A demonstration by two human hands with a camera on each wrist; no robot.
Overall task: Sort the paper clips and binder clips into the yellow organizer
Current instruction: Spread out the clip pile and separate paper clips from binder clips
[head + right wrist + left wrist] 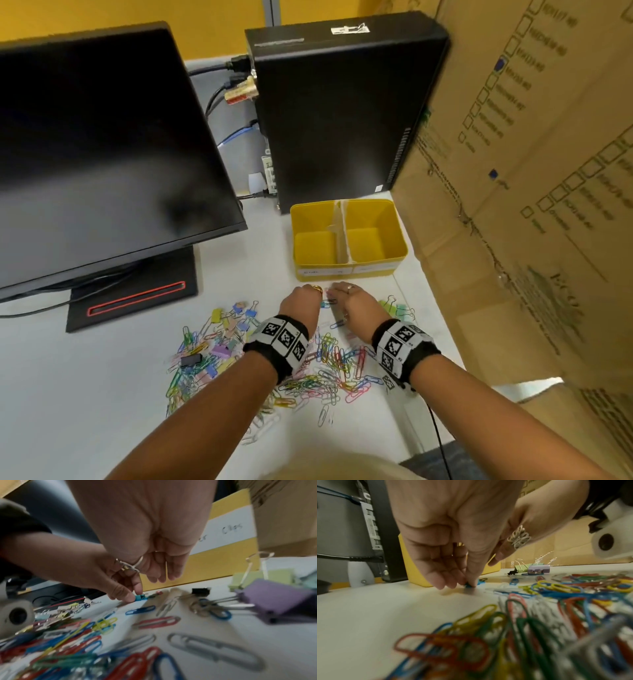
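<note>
The yellow organizer [400,246] stands on the white desk, two compartments split by a divider, both showing bare floors. Just in front of it, my left hand [467,586] reaches down to the desk and pinches a small blue binder clip [480,583] between thumb and fingertips; the same blue binder clip [141,597] shows in the right wrist view. My right hand [161,577] hovers close beside it, fingers hanging straight down and holding nothing. Coloured paper clips [335,366] lie scattered under my wrists. In the head view my left hand [305,296] and right hand [349,296] nearly touch.
Pastel binder clips [219,339] mixed with paper clips lie to the left, and green and purple binder clips [397,308] to the right. A monitor [102,154] and a black computer tower [342,113] stand behind. A big cardboard box [531,205] walls the right side.
</note>
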